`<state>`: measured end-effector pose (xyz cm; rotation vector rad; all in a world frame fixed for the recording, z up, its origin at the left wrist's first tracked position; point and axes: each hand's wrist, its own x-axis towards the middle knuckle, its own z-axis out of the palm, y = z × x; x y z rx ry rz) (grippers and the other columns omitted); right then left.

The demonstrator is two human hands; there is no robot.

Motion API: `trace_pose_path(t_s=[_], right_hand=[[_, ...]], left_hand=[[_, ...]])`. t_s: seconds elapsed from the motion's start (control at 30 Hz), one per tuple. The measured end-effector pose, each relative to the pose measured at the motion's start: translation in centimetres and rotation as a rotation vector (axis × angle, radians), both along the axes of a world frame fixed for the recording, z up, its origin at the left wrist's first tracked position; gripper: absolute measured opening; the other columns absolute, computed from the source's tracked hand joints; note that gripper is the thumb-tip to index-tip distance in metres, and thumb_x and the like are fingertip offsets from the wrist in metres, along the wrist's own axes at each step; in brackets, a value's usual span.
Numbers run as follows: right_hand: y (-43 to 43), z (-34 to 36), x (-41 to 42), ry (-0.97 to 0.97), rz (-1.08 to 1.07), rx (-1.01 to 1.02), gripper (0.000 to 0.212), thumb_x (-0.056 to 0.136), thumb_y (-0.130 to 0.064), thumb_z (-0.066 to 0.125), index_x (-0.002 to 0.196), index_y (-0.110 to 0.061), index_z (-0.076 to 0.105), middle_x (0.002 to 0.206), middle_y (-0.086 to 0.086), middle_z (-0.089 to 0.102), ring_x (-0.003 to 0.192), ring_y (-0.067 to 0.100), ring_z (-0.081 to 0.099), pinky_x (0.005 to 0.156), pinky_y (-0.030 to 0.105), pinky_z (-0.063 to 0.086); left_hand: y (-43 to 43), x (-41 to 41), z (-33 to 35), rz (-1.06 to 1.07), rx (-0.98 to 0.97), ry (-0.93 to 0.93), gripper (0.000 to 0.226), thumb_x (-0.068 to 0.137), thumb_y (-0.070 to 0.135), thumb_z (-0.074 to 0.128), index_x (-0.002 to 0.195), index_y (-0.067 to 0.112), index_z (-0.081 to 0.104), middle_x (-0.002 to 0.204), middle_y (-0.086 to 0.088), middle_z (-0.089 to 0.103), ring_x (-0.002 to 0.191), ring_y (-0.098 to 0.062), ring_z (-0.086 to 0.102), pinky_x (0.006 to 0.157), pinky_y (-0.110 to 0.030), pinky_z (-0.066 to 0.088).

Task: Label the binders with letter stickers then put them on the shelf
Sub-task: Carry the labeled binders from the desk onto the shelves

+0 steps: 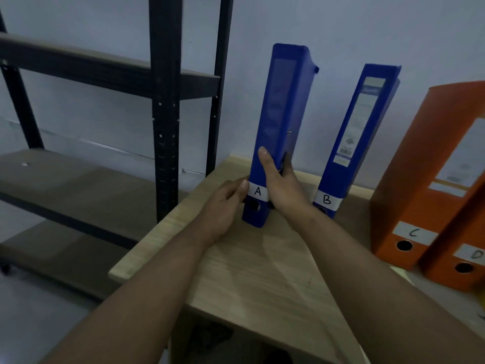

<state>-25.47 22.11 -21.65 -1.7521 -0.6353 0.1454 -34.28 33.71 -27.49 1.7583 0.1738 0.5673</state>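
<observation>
Hands clasp blue binder A (278, 114) upright on the table (249, 271), far left corner: left hand (225, 206) pinches its left edge, right hand (280, 185) wraps the spine, fingers mostly hidden behind.

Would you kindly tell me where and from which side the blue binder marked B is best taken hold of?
Take binder B by its narrow spine, mid-height above the B label, coming from the front. It stands on the table with the spine facing you, and the gaps beside binder A and the orange binder C leave room to clasp both covers.
</observation>
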Motion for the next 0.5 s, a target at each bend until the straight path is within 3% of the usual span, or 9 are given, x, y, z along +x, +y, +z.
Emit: trace_pose_path(t_s=[0.07, 0.17, 0.23, 0.3, 0.37, 0.43, 0.5], right_hand=[[-0.3, 0.1, -0.8, 0.002, 0.038, 0.023, 0.072, 0.096, -0.080, 0.051, 0.156, -0.046, 0.032, 0.137, -0.005, 0.063, 0.120, 0.018, 0.065, 0.102, 0.046, 0.058], [-1.0, 0.5, -2.2, -0.014, 0.051, 0.056, 0.061, 0.104, -0.070, 0.047, 0.157, -0.045, 0.031, 0.140, -0.005, 0.061, 0.117, 0.010, 0.064, 0.087, 0.029, 0.055], [-1.8, 0.8, -3.3, -0.005, 0.041, 0.082, 0.061, 0.104, -0.068, 0.046, 0.159, -0.044, 0.032, 0.137, -0.004, 0.065, 0.116, 0.013, 0.068, 0.092, 0.036, 0.059], [-2.5, 1.4, -4.3, 0.045, 0.039, 0.112, 0.064, 0.104, -0.069, 0.044, 0.161, -0.043, 0.033, 0.133, -0.004, 0.068, 0.112, 0.013, 0.071, 0.096, 0.041, 0.061], [-3.2, 2.4, -5.3, 0.107, 0.044, 0.162, 0.061, 0.105, -0.066, 0.042, 0.160, -0.040, 0.037, 0.122, -0.006, 0.072, 0.093, 0.007, 0.076, 0.077, 0.031, 0.064], [-3.5, 3.4, -6.0, 0.148, 0.039, 0.197, 0.058, 0.107, -0.064, 0.041, 0.159, -0.038, 0.038, 0.114, -0.007, 0.072, 0.086, 0.007, 0.075, 0.064, 0.026, 0.060], [-4.2, 4.9, -7.1, 0.148, 0.056, 0.218, 0.058, 0.108, -0.062, 0.040, 0.161, -0.041, 0.035, 0.118, -0.008, 0.071, 0.095, 0.013, 0.075, 0.071, 0.034, 0.062]], left_hand=[[-0.4, -0.3, 0.3, -0.031, 0.021, 0.004, 0.026, 0.110, 0.051, 0.041, 0.132, 0.057, 0.055, 0.136, 0.016, 0.062, 0.114, 0.010, 0.061, 0.084, -0.008, 0.048], [-1.0, -0.8, 0.5, -0.076, 0.057, -0.020, 0.034, 0.113, 0.044, 0.037, 0.136, 0.038, 0.062, 0.131, 0.006, 0.068, 0.109, 0.007, 0.066, 0.081, -0.005, 0.049], [-1.6, -1.5, 0.7, -0.093, 0.054, -0.004, 0.042, 0.112, 0.048, 0.036, 0.140, 0.030, 0.063, 0.133, 0.003, 0.068, 0.116, 0.001, 0.065, 0.088, -0.009, 0.050], [-2.4, -2.3, 0.7, -0.104, 0.010, 0.009, 0.047, 0.111, 0.053, 0.035, 0.142, 0.030, 0.061, 0.132, 0.006, 0.070, 0.122, -0.008, 0.066, 0.100, -0.025, 0.052], [-3.5, -3.3, 1.2, -0.085, -0.059, -0.002, 0.049, 0.111, 0.056, 0.033, 0.144, 0.031, 0.060, 0.128, 0.006, 0.073, 0.121, -0.011, 0.068, 0.102, -0.034, 0.053], [-4.4, -4.2, 1.8, -0.047, -0.114, -0.047, 0.052, 0.110, 0.057, 0.032, 0.151, 0.034, 0.054, 0.129, 0.008, 0.073, 0.121, -0.011, 0.069, 0.101, -0.034, 0.054], [-5.6, -5.5, 3.4, -0.019, -0.123, -0.102, 0.051, 0.109, 0.056, 0.034, 0.152, 0.038, 0.052, 0.127, 0.012, 0.075, 0.119, -0.009, 0.070, 0.096, -0.029, 0.055]])
